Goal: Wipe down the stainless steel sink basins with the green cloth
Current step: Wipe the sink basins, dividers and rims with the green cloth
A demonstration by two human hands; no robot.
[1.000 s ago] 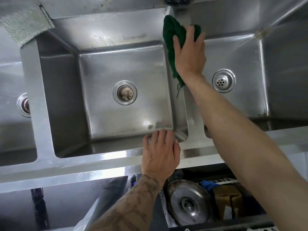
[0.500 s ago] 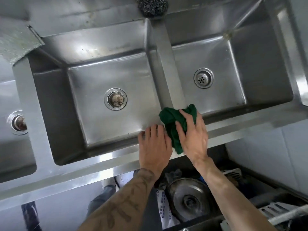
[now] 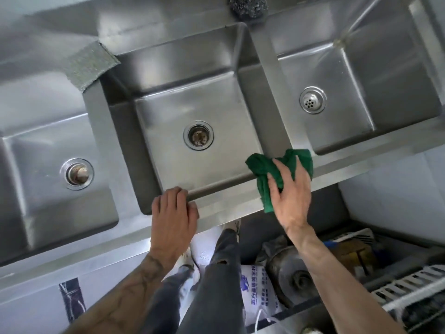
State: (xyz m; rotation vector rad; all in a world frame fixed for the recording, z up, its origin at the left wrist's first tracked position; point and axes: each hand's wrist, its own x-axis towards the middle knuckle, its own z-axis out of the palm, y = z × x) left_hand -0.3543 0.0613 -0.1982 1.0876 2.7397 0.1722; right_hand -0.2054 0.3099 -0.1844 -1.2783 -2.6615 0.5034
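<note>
Head view of a three-basin stainless steel sink. The right hand (image 3: 291,201) holds the green cloth (image 3: 261,167) bunched against the front rim (image 3: 226,208), at the near end of the divider (image 3: 272,92) between the middle basin (image 3: 183,68) and the right basin (image 3: 390,88). Its fingers (image 3: 299,169) are spread and slightly bent over the cloth, its thumb lies against the cloth's left fold, and one tail of cloth hangs over the rim's outer edge. The left hand (image 3: 173,218) rests on the same rim in front of the middle basin, fingers pressed together and bent over the inner edge so that their tips are hidden, thumb lying on the rim. Each basin has a round drain; the left basin (image 3: 31,131) is partly cut off. A steel-wool scourer (image 3: 248,6) sits on the back ledge above the divider, and a grey scouring pad (image 3: 90,65) lies at the middle basin's far left corner. Below the rim appear dark trouser legs (image 3: 214,280), a printed bag (image 3: 255,292) and a metal pot (image 3: 289,273).
</note>
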